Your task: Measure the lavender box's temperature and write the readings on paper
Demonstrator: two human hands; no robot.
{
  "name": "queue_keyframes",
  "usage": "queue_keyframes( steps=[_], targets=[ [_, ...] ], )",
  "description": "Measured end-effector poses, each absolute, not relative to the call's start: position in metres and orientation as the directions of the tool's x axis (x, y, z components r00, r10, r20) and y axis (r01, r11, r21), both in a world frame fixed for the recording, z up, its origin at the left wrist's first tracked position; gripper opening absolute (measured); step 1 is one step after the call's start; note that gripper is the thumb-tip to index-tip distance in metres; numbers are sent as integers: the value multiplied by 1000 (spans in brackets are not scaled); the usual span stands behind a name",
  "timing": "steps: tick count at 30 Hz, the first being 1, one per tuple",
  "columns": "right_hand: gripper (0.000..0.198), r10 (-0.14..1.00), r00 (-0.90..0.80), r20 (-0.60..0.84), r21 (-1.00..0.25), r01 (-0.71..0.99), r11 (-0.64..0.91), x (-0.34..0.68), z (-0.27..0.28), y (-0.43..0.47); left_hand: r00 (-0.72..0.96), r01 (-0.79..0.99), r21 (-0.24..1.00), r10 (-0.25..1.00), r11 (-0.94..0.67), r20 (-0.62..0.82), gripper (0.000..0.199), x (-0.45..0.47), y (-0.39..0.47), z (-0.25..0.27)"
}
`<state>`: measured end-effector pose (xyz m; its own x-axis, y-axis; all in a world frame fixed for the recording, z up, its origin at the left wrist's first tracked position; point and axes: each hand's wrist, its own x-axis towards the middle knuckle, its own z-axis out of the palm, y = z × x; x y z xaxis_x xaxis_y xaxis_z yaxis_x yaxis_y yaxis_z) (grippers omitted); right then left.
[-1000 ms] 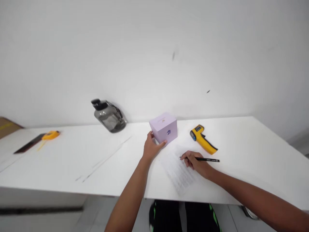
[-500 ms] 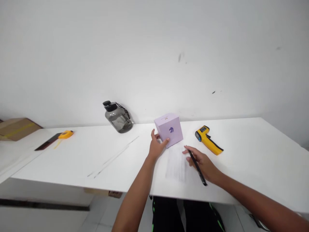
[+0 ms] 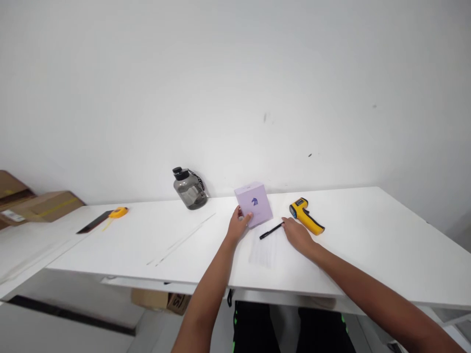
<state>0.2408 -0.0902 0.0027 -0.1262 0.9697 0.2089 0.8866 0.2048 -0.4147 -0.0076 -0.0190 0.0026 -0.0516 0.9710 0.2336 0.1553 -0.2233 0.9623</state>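
Pen (image 3: 271, 231) swung to the other side of the right hand (image 3: 297, 235)

Half a second earlier it slanted toward the lower right; now it pointed left, above the faint paper (image 3: 263, 252). Right fingertips met its end, though whether they pinched it could not be told. The left hand (image 3: 238, 225) grasped the purple box (image 3: 254, 203) by its lower left, between the bottle (image 3: 191, 191) and the yellow infrared thermometer (image 3: 308, 218).
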Motion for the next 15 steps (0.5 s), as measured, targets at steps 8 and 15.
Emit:
queue_keyframes(
  steps=[8,15],
  targets=[
    [59,931,87,354,-162,986,-31,274,30,-85,-68,144,965,970,-220,231,67,-9,-15,1],
    [60,977,211,-35,-454,867,-204,304,33,-71,-62,147,965,971,-220,231,68,-9,-13,0]
  ],
)
